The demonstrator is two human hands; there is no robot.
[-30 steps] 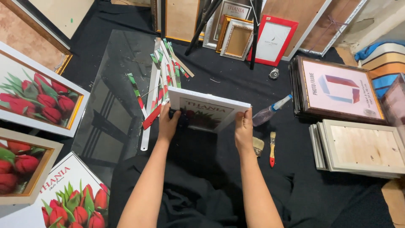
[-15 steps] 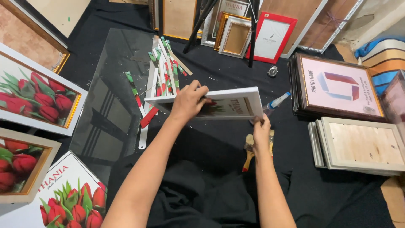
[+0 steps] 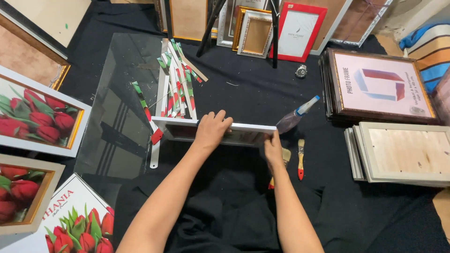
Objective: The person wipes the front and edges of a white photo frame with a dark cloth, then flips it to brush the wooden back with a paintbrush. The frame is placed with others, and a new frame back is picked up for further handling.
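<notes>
While white frame (image 3: 220,132) stands on edge, left hand (image 3: 212,130) clamped over its top rail; right hand (image 3: 273,150) grips its right end, just beside brush (image 3: 300,158).

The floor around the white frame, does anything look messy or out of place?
Yes. Red, green and white strips lie in a loose, crisscrossed heap beside the glass sheet, and a spray bottle lies tipped on its side by the brushes.

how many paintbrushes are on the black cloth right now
2. One paintbrush with a red-tipped handle lies in the open beside the spray bottle. A second brush sits just left of it, partly hidden behind the right hand. Others may be covered.
</notes>
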